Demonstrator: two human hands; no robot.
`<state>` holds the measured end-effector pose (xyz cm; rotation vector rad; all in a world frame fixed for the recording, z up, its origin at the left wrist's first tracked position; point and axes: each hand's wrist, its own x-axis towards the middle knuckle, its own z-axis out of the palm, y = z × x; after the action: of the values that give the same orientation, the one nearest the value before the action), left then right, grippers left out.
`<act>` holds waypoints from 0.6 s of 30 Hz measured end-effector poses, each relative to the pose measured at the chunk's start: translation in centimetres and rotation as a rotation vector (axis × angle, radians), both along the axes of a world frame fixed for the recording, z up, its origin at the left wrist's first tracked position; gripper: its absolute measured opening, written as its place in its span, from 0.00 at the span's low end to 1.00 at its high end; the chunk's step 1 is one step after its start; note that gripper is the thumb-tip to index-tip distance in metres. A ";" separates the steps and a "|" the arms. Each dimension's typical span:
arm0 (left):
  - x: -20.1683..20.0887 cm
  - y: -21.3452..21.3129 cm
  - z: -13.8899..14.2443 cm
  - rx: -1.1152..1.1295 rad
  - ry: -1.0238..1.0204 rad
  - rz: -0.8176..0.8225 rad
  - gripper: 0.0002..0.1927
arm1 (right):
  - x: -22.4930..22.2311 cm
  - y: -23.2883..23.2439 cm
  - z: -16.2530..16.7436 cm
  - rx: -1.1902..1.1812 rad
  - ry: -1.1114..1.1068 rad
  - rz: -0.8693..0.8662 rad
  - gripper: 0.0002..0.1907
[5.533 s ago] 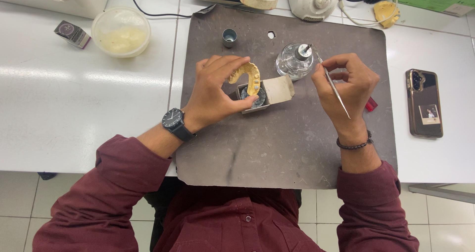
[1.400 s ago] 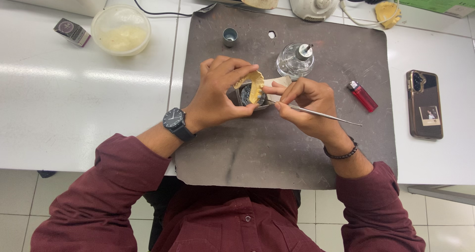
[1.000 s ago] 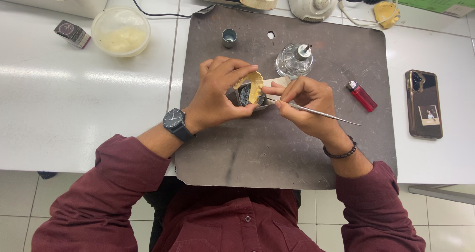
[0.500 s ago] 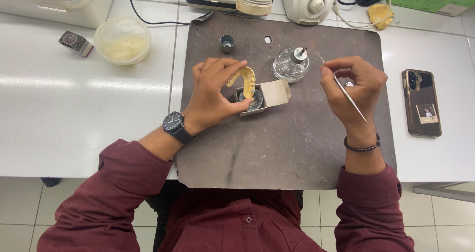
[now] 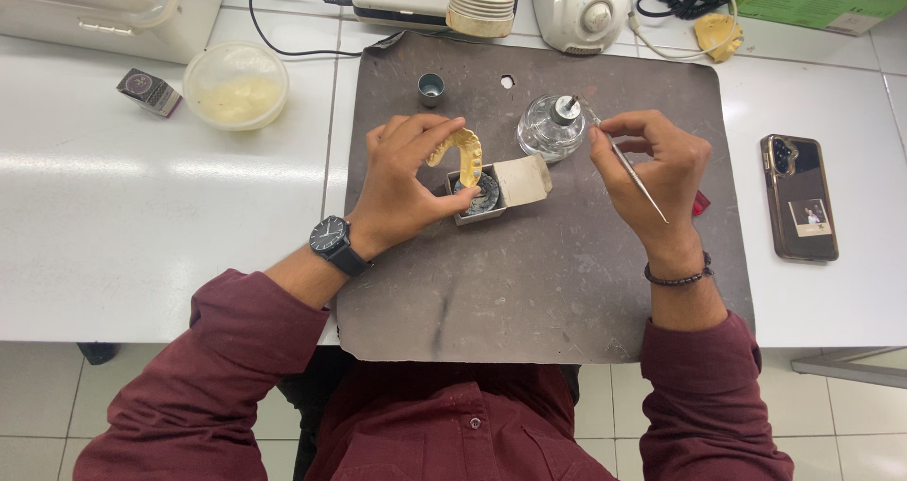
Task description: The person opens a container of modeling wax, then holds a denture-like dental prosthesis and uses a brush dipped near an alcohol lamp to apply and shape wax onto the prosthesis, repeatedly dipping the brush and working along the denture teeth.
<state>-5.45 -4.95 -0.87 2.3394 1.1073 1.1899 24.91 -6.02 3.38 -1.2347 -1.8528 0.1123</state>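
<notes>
1. One yellow arch-shaped dental cast [image 5: 462, 152] sits in the left hand [image 5: 404, 186], the fingers [image 5: 430, 133] pinching it just above one small open box [image 5: 491, 190] on the dark mat [image 5: 529, 283].
2. One thin metal tool [image 5: 631, 170] is in the right hand [image 5: 657, 174], its fingers pressed together around the shaft.
3. The tool's long axis runs diagonally: its tip points up-left at the wick of one glass burner [image 5: 551, 128], and its tail points down-right.
4. The cast stands on edge, the arch curving toward the far side.
5. On the white tabletop [image 5: 142, 216] lie one phone [image 5: 799, 197], one round tub [image 5: 235, 85] and one small metal cup [image 5: 431, 89].
</notes>
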 end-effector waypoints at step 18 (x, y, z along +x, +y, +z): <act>-0.1 0.0 0.3 0.021 0.023 0.117 0.38 | -0.9 -0.6 0.1 -0.293 0.295 0.383 0.05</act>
<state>-5.58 -4.91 -0.59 2.3373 1.2610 1.2227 24.00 -6.64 3.52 -0.9724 -1.8288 0.7580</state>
